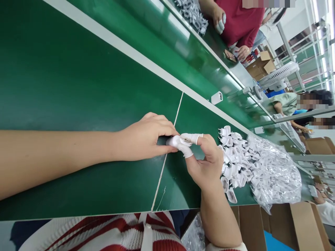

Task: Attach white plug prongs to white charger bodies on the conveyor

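My left hand (146, 137) and my right hand (206, 162) meet over the green work surface (78, 87), both gripping one small white plug part (175, 141) with a metal pin showing. The thumb and forefinger of my right hand wear white finger cots. The left fingers close around the part from the left, the right fingertips pinch it from the right. A heap of white plug parts (232, 160) lies just right of my right hand.
A clear plastic bag (274, 174) with more white parts lies beyond the heap. One white charger (216, 98) stands on the pale strip by the conveyor belt (167, 38). A person in red works across it beside another pile of parts (192, 12). Cardboard boxes (303, 223) stand at lower right.
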Action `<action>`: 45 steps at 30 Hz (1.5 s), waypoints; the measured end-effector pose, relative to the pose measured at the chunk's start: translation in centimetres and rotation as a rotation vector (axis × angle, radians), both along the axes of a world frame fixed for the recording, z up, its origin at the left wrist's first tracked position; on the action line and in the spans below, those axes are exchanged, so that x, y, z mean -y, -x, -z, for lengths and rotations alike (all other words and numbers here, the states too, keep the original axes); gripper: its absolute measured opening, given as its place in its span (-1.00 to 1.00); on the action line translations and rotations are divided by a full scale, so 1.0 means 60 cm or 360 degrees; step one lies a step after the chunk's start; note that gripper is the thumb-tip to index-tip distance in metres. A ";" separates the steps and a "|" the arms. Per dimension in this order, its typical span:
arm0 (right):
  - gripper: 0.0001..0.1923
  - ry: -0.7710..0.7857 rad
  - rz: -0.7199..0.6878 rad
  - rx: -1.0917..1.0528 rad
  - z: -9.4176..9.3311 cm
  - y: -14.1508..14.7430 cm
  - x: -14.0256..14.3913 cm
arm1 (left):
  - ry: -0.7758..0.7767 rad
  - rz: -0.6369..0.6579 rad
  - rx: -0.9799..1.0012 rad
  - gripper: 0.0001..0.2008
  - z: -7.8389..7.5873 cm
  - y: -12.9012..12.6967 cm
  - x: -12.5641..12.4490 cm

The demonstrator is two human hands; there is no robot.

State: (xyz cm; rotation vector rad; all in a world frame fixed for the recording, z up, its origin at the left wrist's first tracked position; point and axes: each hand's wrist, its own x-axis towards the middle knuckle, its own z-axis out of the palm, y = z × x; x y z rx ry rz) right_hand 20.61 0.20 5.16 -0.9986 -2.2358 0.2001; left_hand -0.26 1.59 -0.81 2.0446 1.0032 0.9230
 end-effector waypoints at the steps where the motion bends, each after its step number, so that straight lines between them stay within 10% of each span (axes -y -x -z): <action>1: -0.82 -0.0032 0.0008 0.0024 0.000 0.001 0.000 | 0.0004 -0.0003 0.0001 -0.73 -0.001 0.000 0.001; 16: -0.88 0.0064 0.0268 0.0112 0.009 0.006 0.016 | -0.0027 -0.0096 -0.0021 -0.57 -0.004 -0.013 0.017; 21: -0.43 0.0460 0.0240 -0.0257 0.009 -0.022 -0.011 | -0.0026 -0.0091 -0.0061 -0.62 -0.022 -0.014 0.008; 27: -0.34 0.0591 0.1341 0.0478 -0.007 -0.085 -0.071 | 0.0015 -0.0876 -0.0135 -0.44 -0.044 0.022 -0.144; 30: -0.30 0.0871 0.1524 0.0821 0.000 -0.097 -0.083 | 0.0029 -0.1130 -0.0324 -0.22 -0.051 0.049 -0.240; 38: -0.49 0.0499 0.1210 0.0864 0.006 -0.105 -0.077 | 0.0175 -0.1197 -0.0517 0.02 -0.069 0.071 -0.280; 42: -0.56 0.0507 0.1037 0.0743 0.007 -0.105 -0.079 | -0.0258 -0.1132 -0.0391 0.01 -0.066 -0.002 -0.279; 45: -0.63 0.0492 0.0885 0.0457 0.016 -0.102 -0.081 | -0.0129 -0.0910 -0.0399 -0.03 -0.050 -0.077 -0.307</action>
